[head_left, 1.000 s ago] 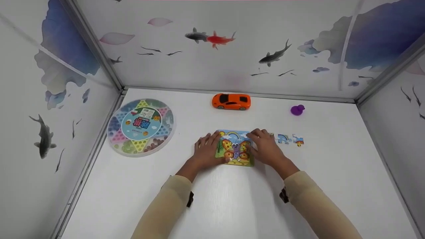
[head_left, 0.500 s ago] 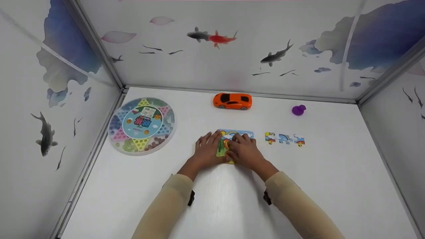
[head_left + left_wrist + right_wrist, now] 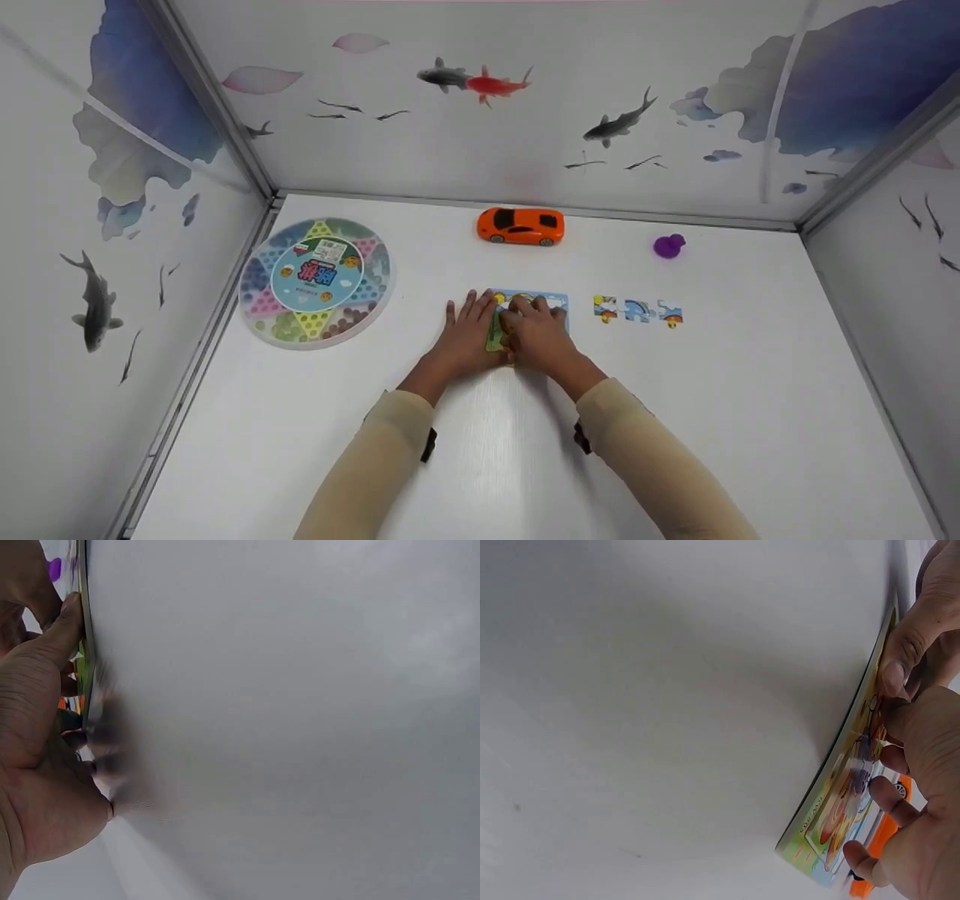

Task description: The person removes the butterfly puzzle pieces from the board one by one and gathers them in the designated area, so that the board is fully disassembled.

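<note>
A butterfly jigsaw puzzle in a flat tray [image 3: 556, 301] lies on the white table under both hands. My left hand [image 3: 463, 341] rests along its left edge with the fingers straight. In the left wrist view the thumb [image 3: 64, 626] lies against the tray's near edge. Bent over the middle of the picture, my right hand [image 3: 541, 339] touches it with the fingertips and covers much of the butterfly. The right wrist view shows its fingers [image 3: 892, 799] curved above the puzzle [image 3: 825, 829]; I cannot tell whether a piece is pinched. Three loose puzzle pieces [image 3: 637, 311] lie in a row at the right.
A round Chinese checkers set [image 3: 260, 304] in a clear case sits at the left. Near the back wall stand an orange toy car [image 3: 520, 226] and a purple rubber duck [image 3: 667, 246]. Printed panels wall the table [image 3: 480, 480] in at the back and sides.
My right hand has moved left from the tray's right edge onto the middle of the puzzle, uncovering the leftmost loose piece. The left hand stays at the left edge.
</note>
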Tool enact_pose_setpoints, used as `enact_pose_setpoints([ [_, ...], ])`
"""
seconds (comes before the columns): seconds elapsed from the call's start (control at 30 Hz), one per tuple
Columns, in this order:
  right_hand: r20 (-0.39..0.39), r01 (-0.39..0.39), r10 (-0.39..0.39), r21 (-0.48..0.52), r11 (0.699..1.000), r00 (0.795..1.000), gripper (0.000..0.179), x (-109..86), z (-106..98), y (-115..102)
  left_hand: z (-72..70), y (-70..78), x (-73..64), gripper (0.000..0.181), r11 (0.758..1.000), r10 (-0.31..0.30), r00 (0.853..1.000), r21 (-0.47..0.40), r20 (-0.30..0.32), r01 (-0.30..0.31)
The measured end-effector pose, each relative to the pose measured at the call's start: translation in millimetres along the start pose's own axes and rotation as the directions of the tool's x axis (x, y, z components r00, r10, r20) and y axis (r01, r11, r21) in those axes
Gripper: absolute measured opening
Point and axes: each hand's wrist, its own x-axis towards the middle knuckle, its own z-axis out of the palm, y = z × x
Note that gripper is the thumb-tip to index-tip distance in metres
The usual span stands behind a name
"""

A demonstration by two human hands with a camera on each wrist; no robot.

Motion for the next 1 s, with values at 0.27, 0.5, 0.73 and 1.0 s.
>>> enact_pose_setpoints([
  [0.27, 0.049, -0.023, 0.024, -0.035, 0.999, 0.999, 0.070, 9.3, 0, -9, 0.1, -1.3, 0.7, 0.106, 0.999, 0.008, 1.000, 0.040, -0.008, -0.008],
  [0.5, 0.075, -0.065, 0.062, 0.034, 0.997, 0.995, 0.074, 16.6, -2, -12, 1.2, -2.5, 1.4, 0.109, 0.999, 0.005, 1.000, 0.043, -0.016, -0.004],
  [0.73, 0.092, -0.050, 0.038, 0.133, 0.990, 0.995, 0.078, 17.7, -6, -12, 0.4, -2.2, 1.5, 0.108, 0.999, -0.005, 1.000, 0.031, -0.015, 0.006],
  [1.0, 0.065, -0.049, 0.043, 0.095, 0.994, 0.997, 0.080, 16.5, -7, -14, -0.4, -2.5, 1.6, 0.108, 1.000, -0.008, 1.000, 0.015, -0.005, 0.009],
])
